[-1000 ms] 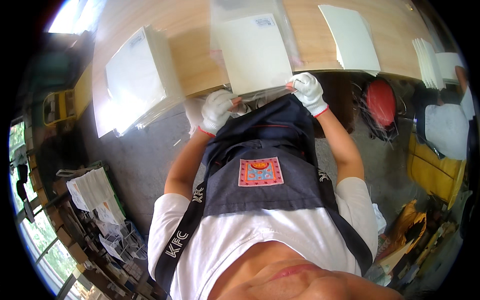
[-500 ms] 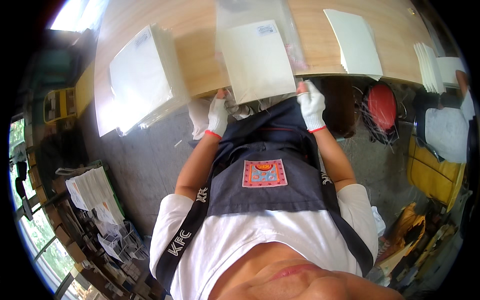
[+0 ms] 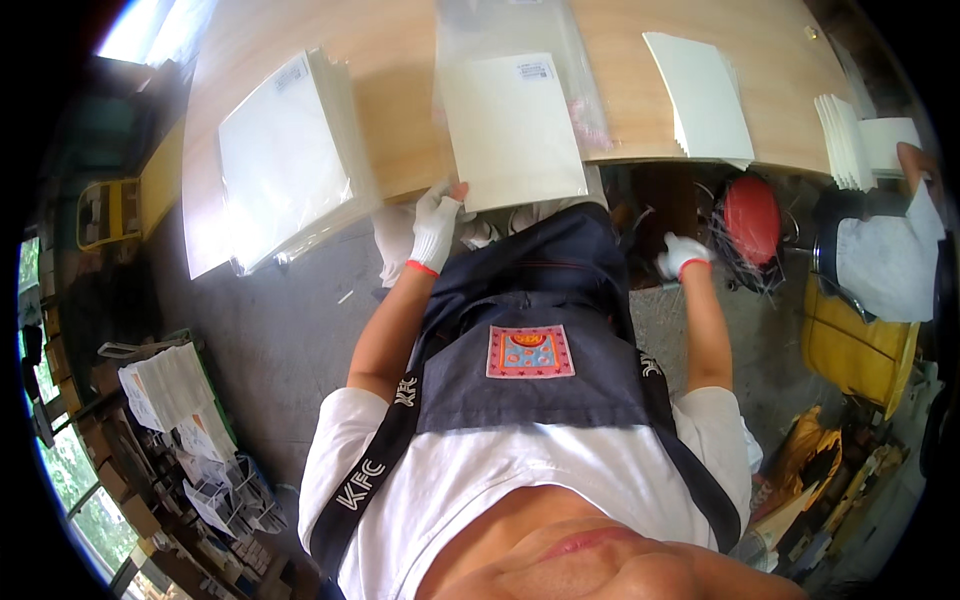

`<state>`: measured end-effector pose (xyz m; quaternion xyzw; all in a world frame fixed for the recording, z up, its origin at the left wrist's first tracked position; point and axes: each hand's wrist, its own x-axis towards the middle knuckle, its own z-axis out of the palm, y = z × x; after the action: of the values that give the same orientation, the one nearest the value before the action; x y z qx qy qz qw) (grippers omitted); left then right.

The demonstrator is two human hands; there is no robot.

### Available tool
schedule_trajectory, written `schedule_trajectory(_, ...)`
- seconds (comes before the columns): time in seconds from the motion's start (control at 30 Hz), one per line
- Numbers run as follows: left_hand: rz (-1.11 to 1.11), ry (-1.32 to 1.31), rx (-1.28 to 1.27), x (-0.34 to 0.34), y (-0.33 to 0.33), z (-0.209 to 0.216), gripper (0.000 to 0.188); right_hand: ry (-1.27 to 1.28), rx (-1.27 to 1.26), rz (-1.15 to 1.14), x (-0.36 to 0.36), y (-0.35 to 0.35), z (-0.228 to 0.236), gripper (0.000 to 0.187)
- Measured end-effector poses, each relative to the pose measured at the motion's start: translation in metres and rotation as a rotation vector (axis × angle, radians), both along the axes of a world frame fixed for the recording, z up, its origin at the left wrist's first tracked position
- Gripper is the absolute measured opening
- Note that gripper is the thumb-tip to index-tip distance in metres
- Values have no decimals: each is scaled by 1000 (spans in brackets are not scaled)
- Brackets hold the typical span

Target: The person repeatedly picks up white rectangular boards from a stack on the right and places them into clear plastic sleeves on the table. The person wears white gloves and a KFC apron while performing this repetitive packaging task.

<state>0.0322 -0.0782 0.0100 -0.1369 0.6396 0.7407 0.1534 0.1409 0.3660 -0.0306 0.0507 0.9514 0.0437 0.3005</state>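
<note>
A flat cream-white pack of sheets (image 3: 515, 135) with a small printed label lies at the table's near edge, partly over a clear plastic bag (image 3: 510, 35). My left hand (image 3: 436, 225), in a white glove with bare fingertips and a red cuff, grips the pack's near left corner. Away from the pack, my right hand (image 3: 684, 257), gloved the same way, hovers beyond the table edge beside a dark brown box-like thing. Its fingers are small and blurred, so I cannot see whether they hold anything.
A stack of plastic-wrapped packs (image 3: 280, 160) stands left on the wooden table (image 3: 400, 120). White sheets (image 3: 700, 100) and folded white pieces (image 3: 842, 140) lie right. A red plastic-covered stool (image 3: 750, 220) stands below, near a yellow chair (image 3: 860, 345) and another person's arm (image 3: 915, 170).
My right hand has left the pack's near right corner and moved right and down toward the stool. My left hand has shifted slightly onto the pack's near left corner.
</note>
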Motion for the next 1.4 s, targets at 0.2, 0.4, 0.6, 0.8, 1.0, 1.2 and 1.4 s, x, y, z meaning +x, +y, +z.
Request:
schedule_trajectory(0.2, -37, 147, -293, -7, -5, 46, 30, 129, -1403, -924, -63, -105, 62, 58)
schedule_trajectory(0.4, -163, 498, -604, 16, -49, 156, 22, 100, -2056, -918, -95, -228, 13, 34)
schedule_trajectory(0.6, 390, 741, -622, 36, -168, 189, 19, 310, -1838, -247, -178, -370, 131, 29)
schedule_trajectory(0.8, 406, 326, -851, 21, -247, 125, 51, 303, -1389, 4, -207, -424, 140, 40)
schedule_trajectory(1.0, 898, 505, -229, 30, -231, 78, 50, 168, -1940, -368, -168, -319, 142, 26)
schedule_trajectory(1.2, 676, 521, -367, 91, -168, -42, 33, 1082, -1493, -1286, -103, -114, 76, 14)
schedule_trajectory(1.4, -190, 1207, -952, 33, -39, 34, 33, 730, -1492, -1440, -95, 23, 47, 29)
